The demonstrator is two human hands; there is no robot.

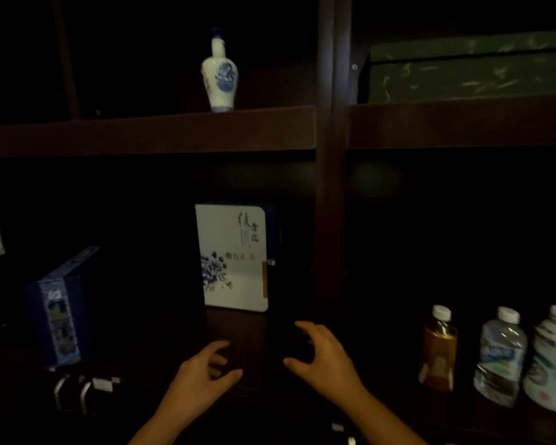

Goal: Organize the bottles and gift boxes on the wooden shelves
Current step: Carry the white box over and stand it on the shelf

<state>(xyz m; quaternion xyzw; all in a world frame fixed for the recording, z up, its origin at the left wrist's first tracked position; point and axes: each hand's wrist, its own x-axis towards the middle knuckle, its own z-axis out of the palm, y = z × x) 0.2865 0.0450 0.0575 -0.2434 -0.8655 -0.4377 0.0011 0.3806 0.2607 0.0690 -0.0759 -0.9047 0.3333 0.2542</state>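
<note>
Plastic bottles (438, 348), three; porcelain bottle (220, 73), one; gift boxes (235, 256), two.

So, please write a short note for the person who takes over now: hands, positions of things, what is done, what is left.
Left hand and right hand: both open and empty, in front of the white gift box.
The porcelain bottle stands alone on the upper shelf.
The white gift box stands upright below it; the blue gift box is further left.
Three plastic bottles stand at lower right.
Done: cannot tell. Left: probably grouping the boxes and bottles.
</note>
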